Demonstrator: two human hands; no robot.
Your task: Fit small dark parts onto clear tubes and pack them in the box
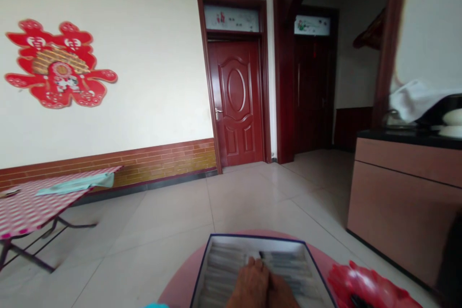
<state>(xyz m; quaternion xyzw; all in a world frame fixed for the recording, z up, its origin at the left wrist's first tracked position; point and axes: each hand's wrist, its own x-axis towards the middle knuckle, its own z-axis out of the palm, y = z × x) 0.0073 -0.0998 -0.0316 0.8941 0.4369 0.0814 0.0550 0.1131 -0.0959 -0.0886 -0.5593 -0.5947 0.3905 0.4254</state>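
Observation:
A shallow box (310,250) with pale inner walls and a blue rim lies before me at the bottom of the view. Rows of slender, translucent-looking items (218,274) fill its left side, and darker slim ones (288,262) lie on the right. My left hand (250,285) is over the middle of the box, fingers bent and close together. Pressed against it is my right hand (280,292), its fingers mostly hidden. A small dark tip shows just beyond the fingertips. Whatever the two hands hold between them is hidden.
The box rests on a round pink tabletop (180,284). To its right sits a red, wavy-edged dish (368,284) with something dark inside. A folding table (32,204) with a checked cover stands left, a brown cabinet (400,197) right. A red door (236,101) is across the tiled floor.

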